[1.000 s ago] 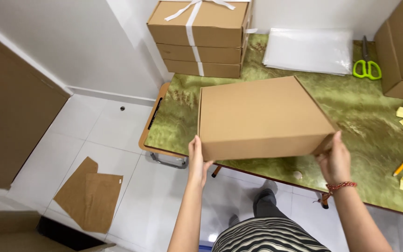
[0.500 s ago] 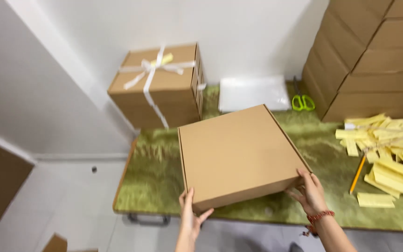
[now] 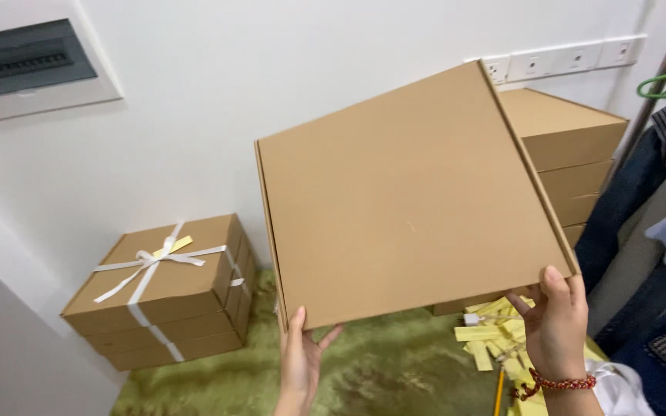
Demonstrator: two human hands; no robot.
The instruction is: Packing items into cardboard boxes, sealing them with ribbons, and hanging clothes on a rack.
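**Cardboard box held up in both hands before the wall**

Cardboard box (image 3: 410,200), flat, brown and closed, is raised in front of a white wall, tilted so that its broad face is toward the camera and its far corner points up to the right. It touches no surface; only the two hands carry it.

Left hand (image 3: 301,362) supports the lower left corner from beneath, thumb on the front face, fingers spread behind the edge and grasping the box. Right hand (image 3: 556,327) grips the lower right corner, thumb laid up along the edge, fingers curled behind the box. A red beaded bracelet (image 3: 556,382) sits on the right wrist.

Below, a table with a green cloth (image 3: 379,377) carries a stack of similar boxes tied with white ribbon (image 3: 159,296) at the left. Yellow paper strips (image 3: 491,331) lie on the cloth near the right hand. A second stack of plain boxes (image 3: 572,162) stands behind the held box, partly hidden by it. Wall sockets (image 3: 564,58) run above that stack. Clothes (image 3: 657,231) hang at the right edge. A grey panel (image 3: 28,62) is set in the wall at the upper left.
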